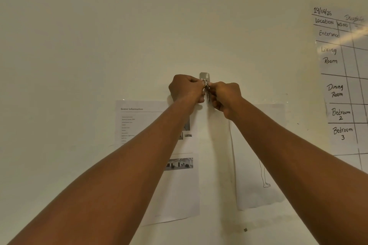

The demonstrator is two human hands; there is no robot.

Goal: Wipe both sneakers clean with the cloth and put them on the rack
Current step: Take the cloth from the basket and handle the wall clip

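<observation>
No sneaker, cloth or rack is in view. I face a pale wall with both arms stretched up to a small grey metal hook (204, 76) stuck on it. My left hand (186, 88) and my right hand (225, 96) meet just below the hook, fingers curled. Between them they pinch a small silvery metal item (206, 87), perhaps a clip or keys, hanging at the hook. What exactly the item is I cannot make out.
Taped to the wall below are a printed "Scene Information" sheet (151, 125) and a sheet with a line drawing of a figure (258, 155). A handwritten room chart (342, 77) hangs at the right.
</observation>
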